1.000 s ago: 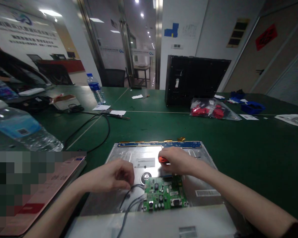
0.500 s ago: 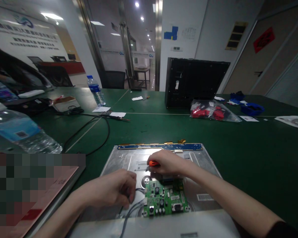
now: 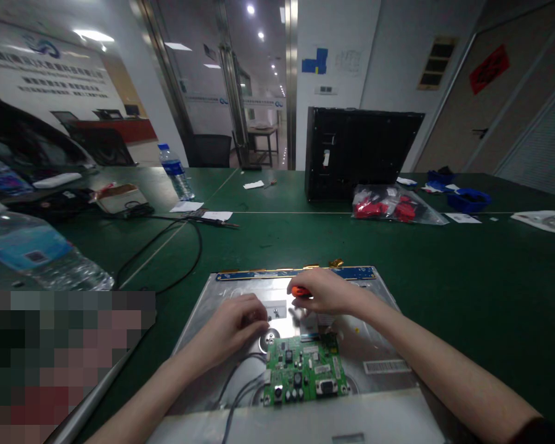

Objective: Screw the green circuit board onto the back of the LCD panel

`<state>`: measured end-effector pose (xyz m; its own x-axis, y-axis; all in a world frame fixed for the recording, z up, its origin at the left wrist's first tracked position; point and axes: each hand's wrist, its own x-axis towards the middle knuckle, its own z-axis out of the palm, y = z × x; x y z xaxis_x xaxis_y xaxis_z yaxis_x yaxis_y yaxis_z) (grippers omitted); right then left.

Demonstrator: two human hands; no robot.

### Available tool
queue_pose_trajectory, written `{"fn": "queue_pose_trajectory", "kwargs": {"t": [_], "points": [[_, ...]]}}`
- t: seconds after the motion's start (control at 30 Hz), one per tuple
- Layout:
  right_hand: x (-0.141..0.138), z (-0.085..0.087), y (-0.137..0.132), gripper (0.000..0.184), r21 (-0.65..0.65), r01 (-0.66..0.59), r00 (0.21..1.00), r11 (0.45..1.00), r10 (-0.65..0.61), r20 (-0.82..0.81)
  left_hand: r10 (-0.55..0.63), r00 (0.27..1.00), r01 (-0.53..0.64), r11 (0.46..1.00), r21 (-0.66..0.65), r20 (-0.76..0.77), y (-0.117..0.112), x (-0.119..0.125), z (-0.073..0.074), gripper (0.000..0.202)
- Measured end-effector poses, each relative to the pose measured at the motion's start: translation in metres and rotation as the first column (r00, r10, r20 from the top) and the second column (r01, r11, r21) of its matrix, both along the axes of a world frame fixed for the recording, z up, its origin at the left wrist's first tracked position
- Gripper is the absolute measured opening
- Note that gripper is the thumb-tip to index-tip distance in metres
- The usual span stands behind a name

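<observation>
My right hand [image 3: 326,293] grips an orange-handled tool [image 3: 300,291] above the upper middle of a silver metal panel [image 3: 198,336]. The tool's working end is hidden beneath my fingers. Just left of it, my left hand [image 3: 240,320] is low over the panel, fingers curled in and their tips close together; anything between them is too small to make out. Small screw-like bits [image 3: 275,313] lie beside those fingertips. Below both hands sits a green circuit board [image 3: 303,370] with dark cables at its left edge. A blue board strip [image 3: 245,275] runs along the panel's far edge.
At left are a large water bottle [image 3: 32,246], a smaller bottle [image 3: 174,172] and a black cable [image 3: 200,246]. Farther back stand a black monitor-like casing [image 3: 363,151] and a bag of red parts [image 3: 393,206]. Blue trays [image 3: 469,200] sit at right.
My left hand has moved up and right, from beside the circuit board's cables to the screw-like bits. My right hand, still gripping the tool, has shifted slightly right and up.
</observation>
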<state>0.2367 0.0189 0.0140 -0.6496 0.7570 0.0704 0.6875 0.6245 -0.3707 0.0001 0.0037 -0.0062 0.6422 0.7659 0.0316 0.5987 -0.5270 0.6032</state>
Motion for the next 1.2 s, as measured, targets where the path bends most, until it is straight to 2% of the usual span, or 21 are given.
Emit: {"fn": "queue_pose_trajectory", "kwargs": {"t": [0.1, 0.27, 0.4, 0.67, 0.8, 0.93, 1.1, 1.2], "points": [[0.002, 0.001, -0.002, 0.010, -0.005, 0.003, 1.000, 1.000, -0.003, 0.015, 0.017, 1.000, -0.018, 0.997, 0.071, 0.014, -0.002, 0.008, -0.004, 0.012], [0.008, 0.004, -0.005, 0.011, -0.021, 0.019, 0.999, 1.000, -0.018, 0.038, 0.103, 0.994, -0.105, 0.992, 0.075, 0.034, 0.001, 0.009, -0.011, 0.011], [0.011, 0.008, -0.011, 0.010, -0.046, 0.016, 0.998, 0.999, -0.014, 0.058, 0.013, 1.000, -0.014, 0.995, 0.095, 0.006, 0.005, 0.009, -0.010, 0.019], [0.023, 0.007, -0.023, 0.012, -0.050, 0.048, 0.998, 0.998, -0.045, 0.052, -0.153, 0.986, 0.157, 0.985, 0.072, -0.061, 0.018, 0.028, -0.003, 0.008], [0.031, 0.006, -0.021, 0.010, -0.050, 0.055, 0.997, 0.997, -0.052, 0.057, -0.146, 0.989, 0.143, 0.982, 0.122, 0.016, 0.023, 0.028, -0.010, 0.009], [0.036, 0.015, -0.020, 0.010, -0.054, 0.064, 0.996, 0.997, -0.060, 0.069, -0.104, 0.994, 0.097, 0.976, 0.196, 0.027, 0.019, 0.019, -0.016, 0.015], [0.042, 0.031, -0.028, 0.010, -0.107, 0.053, 0.989, 0.993, -0.038, 0.140, -0.036, 0.999, 0.029, 0.971, 0.236, 0.024, 0.014, 0.011, -0.007, 0.015], [0.044, 0.037, -0.040, 0.012, -0.149, 0.049, 0.979, 0.988, -0.018, 0.203, -0.068, 0.997, 0.057, 0.969, 0.241, 0.034, 0.009, 0.010, 0.003, 0.012]]}}
